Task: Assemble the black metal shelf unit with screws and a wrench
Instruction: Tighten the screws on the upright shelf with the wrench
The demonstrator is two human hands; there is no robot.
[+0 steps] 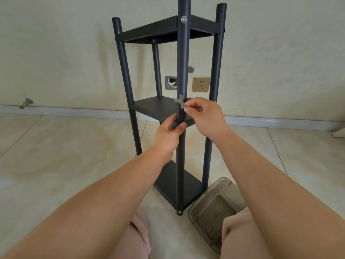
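Front pole (182, 71) of the black shelf unit (160, 107) stands right between the two hands, open gaps between the shelves at both sides, brown plastic tub (212, 208) on the floor (65, 146) beside its foot, wide bare floor to the left

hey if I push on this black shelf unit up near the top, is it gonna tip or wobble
Probably fairly tippy: the shelf unit stands tall on a narrow base, with thin posts on smooth floor tiles, so a high push could tilt or slide it. It looks rigid metal, not floppy. The left hand gripping the front post should steady it while the right hand holds the wrench.
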